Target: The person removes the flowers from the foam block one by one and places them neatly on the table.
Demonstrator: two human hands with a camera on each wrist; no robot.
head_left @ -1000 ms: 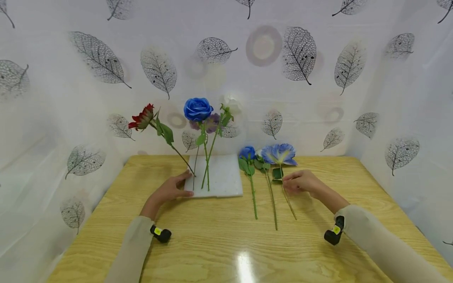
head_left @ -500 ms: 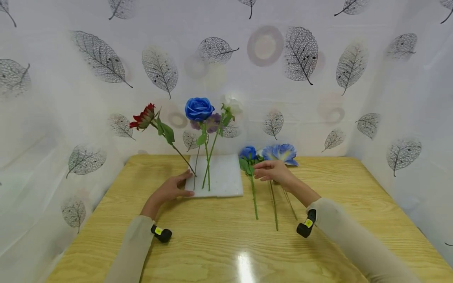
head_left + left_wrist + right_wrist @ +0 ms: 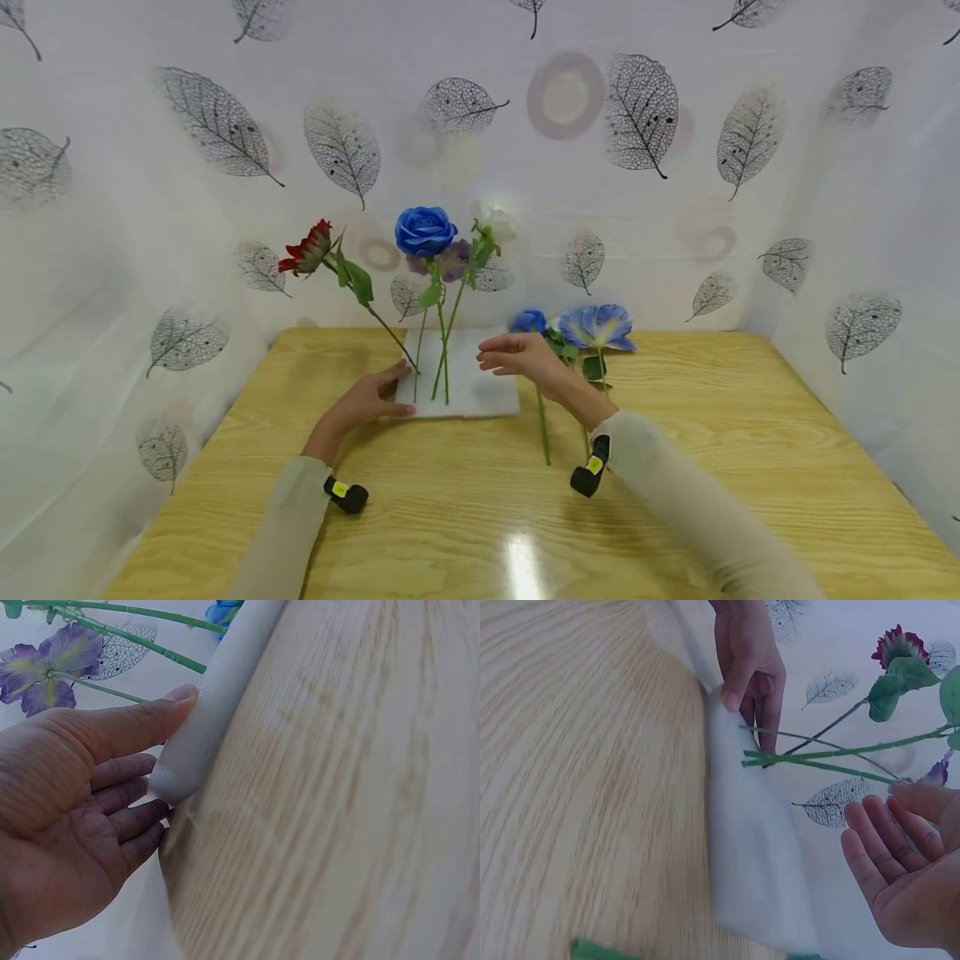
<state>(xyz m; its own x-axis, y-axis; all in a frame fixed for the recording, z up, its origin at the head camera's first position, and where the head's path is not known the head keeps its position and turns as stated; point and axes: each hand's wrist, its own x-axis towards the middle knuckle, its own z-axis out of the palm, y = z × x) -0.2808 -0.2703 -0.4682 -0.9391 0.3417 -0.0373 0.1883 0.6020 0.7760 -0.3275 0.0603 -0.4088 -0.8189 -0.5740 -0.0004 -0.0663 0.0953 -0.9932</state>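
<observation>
A white foam board (image 3: pixel 491 398) lies on the table, and my left hand (image 3: pixel 365 404) holds it at its left side and front corner. Standing in the board are a leaning red flower (image 3: pixel 306 252), a blue rose (image 3: pixel 425 232), a white flower (image 3: pixel 495 220) and a purple flower (image 3: pixel 454 260). My right hand (image 3: pixel 519 360) hovers over the right part of the board, its fingers loosely bent and holding nothing. In the right wrist view, the thumb tip appears close to a green stem (image 3: pixel 840 766); whether they touch, I cannot tell.
Right of the board lie a blue rose (image 3: pixel 528 321), a light-blue flower (image 3: pixel 597 326) and a white flower (image 3: pixel 553 324), partly hidden behind my right hand and arm. A leaf-patterned curtain (image 3: pixel 660 250) surrounds the back and sides of the wooden table (image 3: pixel 420 517).
My right hand has let go of the light-blue flower's stem and moved left, across the lying flowers, to above the board. My left hand stays on the board.
</observation>
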